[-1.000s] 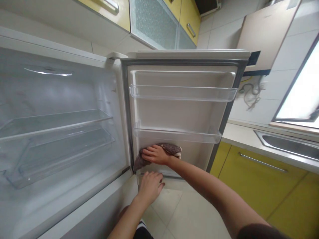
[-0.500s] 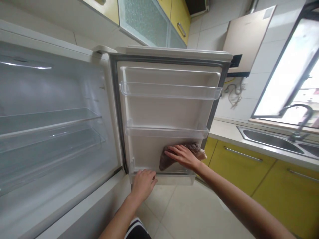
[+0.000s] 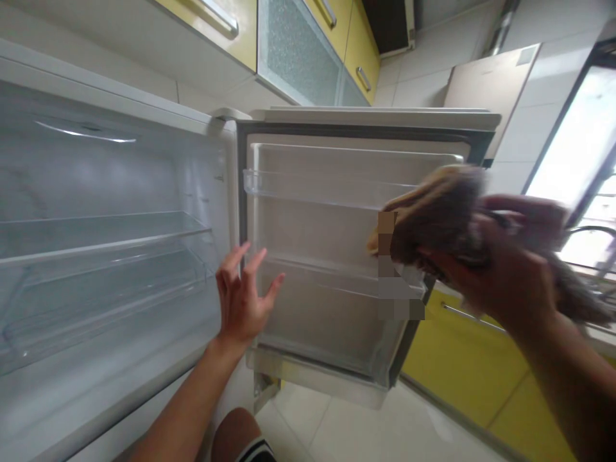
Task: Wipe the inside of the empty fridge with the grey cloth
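Note:
My right hand [image 3: 510, 269] is closed around a crumpled brown cloth [image 3: 436, 215], in front of the outer side of the open refrigerator door [image 3: 312, 234]. Motion blurs both the hand and the cloth, and one end hangs out behind the wrist. My left hand [image 3: 245, 298] is raised near the door's hinge side with its fingers spread and nothing in it. Clear plastic racks run across the door's inner face, among them the bottom door rack [image 3: 317, 375].
Glass shelves [image 3: 110, 240] cross the refrigerator's lit interior on the left. Yellow cabinets [image 3: 457, 359] and a counter with a faucet [image 3: 597, 231] stand at right. Wall cabinets [image 3: 308, 48] hang above the door. My knee [image 3: 235, 430] is near the bottom edge.
My right hand has lifted the cloth from the lower door area up and to the right. My left hand has risen from the bottom rack, fingers now spread. The view has shifted slightly.

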Demonstrator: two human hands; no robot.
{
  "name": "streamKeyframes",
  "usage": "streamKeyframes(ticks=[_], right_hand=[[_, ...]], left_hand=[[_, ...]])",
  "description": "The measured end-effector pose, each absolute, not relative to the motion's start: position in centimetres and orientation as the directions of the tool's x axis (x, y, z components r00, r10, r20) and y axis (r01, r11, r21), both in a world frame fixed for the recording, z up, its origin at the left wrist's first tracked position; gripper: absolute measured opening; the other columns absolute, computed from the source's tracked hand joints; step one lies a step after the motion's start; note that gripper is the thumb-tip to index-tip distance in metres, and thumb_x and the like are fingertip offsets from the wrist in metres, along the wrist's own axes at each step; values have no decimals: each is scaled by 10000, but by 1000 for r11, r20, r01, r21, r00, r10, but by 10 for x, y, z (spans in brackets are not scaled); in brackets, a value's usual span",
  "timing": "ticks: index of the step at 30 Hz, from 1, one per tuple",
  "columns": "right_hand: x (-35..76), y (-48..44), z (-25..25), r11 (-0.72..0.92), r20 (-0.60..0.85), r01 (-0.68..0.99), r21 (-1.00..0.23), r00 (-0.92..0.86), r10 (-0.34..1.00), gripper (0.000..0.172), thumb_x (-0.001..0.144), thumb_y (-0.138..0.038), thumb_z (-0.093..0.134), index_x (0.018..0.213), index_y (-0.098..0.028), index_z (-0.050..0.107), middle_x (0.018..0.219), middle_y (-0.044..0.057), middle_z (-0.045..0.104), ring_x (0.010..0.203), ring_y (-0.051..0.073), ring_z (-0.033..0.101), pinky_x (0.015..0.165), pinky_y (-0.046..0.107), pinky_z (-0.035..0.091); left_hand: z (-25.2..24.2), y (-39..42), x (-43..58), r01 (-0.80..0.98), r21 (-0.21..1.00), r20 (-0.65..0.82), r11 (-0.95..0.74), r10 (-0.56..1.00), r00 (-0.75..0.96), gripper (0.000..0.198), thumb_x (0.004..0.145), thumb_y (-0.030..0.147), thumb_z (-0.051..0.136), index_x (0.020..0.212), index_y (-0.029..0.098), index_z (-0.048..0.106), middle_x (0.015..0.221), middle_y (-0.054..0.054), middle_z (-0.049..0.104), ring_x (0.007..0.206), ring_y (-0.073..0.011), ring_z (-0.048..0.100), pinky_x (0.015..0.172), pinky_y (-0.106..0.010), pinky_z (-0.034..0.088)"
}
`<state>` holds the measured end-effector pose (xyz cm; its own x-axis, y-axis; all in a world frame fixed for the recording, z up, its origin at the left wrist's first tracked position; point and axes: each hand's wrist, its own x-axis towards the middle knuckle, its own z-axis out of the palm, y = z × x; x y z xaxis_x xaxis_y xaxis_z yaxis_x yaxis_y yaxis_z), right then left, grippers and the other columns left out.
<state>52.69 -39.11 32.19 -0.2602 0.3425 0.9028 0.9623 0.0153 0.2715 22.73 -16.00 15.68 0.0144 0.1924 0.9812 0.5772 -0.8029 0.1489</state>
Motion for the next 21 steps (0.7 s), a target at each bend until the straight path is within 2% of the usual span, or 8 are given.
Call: streamKeyframes(ticks=[2,4,6,8,11,14,17,21], right_hand=[[505,-369,328,130,726,938,321,-332,603,477,1020,-557,630,1375,-245,689,1295,148,671,1162,346,668,961,481,561],[483,-346,324,198,435,937,287,-312,845,471,1072,-582,519,1292,-206,697,1152,135,727,963,275,716,848,392,558],[465,-326,316,149,225,954,259,-210,951,500,1089,-616,459,1225,-188,680,1013,119,758,849,259,721,772,350,519],[453,-307,313,119,130,953,278,-160,979,534,1069,-670,471,1170,-182,662,965,122,766,859,279,727,762,339,485],[433,-277,317,221,63,927,302,-251,966,516,1031,-664,579,1176,-173,644,1083,143,774,979,295,731,802,326,460],[401,-236,319,296,53,911,286,-323,945,496,1006,-598,663,1217,-149,651,1161,165,773,1037,300,728,802,317,449],[366,-197,314,352,85,904,245,-381,921,457,979,-541,701,1214,-150,686,1166,159,780,1053,299,730,789,304,447],[355,-185,306,350,183,922,168,-378,907,485,941,-529,728,1286,-192,679,1182,118,780,1055,279,725,801,285,449]], left_hand=[[174,-146,224,534,246,950,-809,310,32,736,922,626,744,1504,242,509,1558,-199,505,1531,-395,417,1253,-601,370],[178,-135,223,454,343,907,-822,416,67,759,903,730,695,1453,231,539,1488,-181,566,1470,-375,495,1242,-581,404],[176,-129,225,383,411,881,-827,468,66,742,896,748,689,1407,227,552,1422,-157,610,1389,-342,573,1210,-540,459],[172,-129,226,358,440,873,-823,486,44,725,895,705,725,1402,219,546,1422,-157,610,1374,-337,587,1191,-523,486],[167,-129,224,342,445,862,-828,499,87,658,932,492,743,1478,211,506,1480,-166,579,1424,-339,557,1204,-510,484],[161,-123,217,210,486,838,-848,521,165,803,914,259,672,1641,237,330,1610,-153,507,1504,-301,502,1258,-488,433],[153,-110,208,10,566,808,-824,557,193,912,925,255,632,1706,282,163,1641,-122,515,1476,-257,547,1279,-491,406],[155,-100,198,-42,596,790,-802,576,207,965,912,325,690,1711,290,149,1547,-100,625,1390,-261,629,1256,-511,441]])
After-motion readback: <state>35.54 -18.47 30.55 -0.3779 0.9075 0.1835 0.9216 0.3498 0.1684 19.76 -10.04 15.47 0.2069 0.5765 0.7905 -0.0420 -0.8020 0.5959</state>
